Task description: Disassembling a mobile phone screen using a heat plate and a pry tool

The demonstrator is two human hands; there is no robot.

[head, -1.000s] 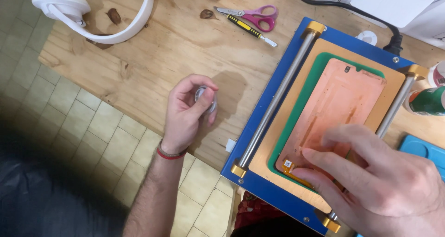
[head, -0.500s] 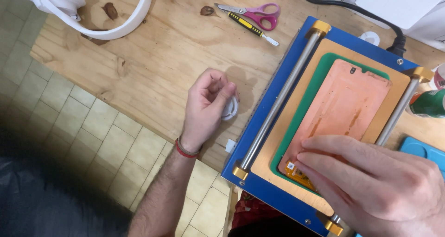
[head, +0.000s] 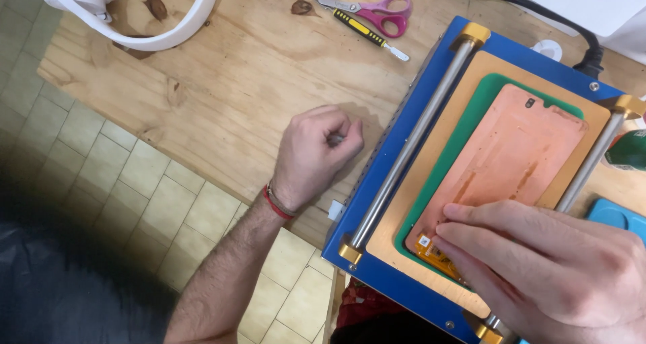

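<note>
1. Copper-coloured phone panel (head: 515,159) lies flat on the green mat (head: 501,88) inside the blue separator machine (head: 431,82), between its two steel rails.
2. Right hand (head: 558,270): fingers extended, tips pressing the panel's near bottom edge, just above the orange flex connector (head: 437,250). Pressing down, not gripping.
3. Left hand (head: 313,156): curled almost closed on the wooden table (head: 222,82), left of the machine, pinching something small and grey (head: 334,139). Cannot tell what it is.
4. Risk: uneven fingertip pressure at one corner could crack or bow a thin panel.
5. Risk: fingers sit right by the flex; a slip could crease or tear it.
6. Risk: if the plate is heated, fingertips resting on it could burn. Temperature not visible.
7. Risk: small item in the left hand could drop off the table edge onto the tiled floor (head: 134,182).
8. Scissors (head: 383,11) and a yellow-black pry tool (head: 370,34) lie well apart at the far edge.
</note>
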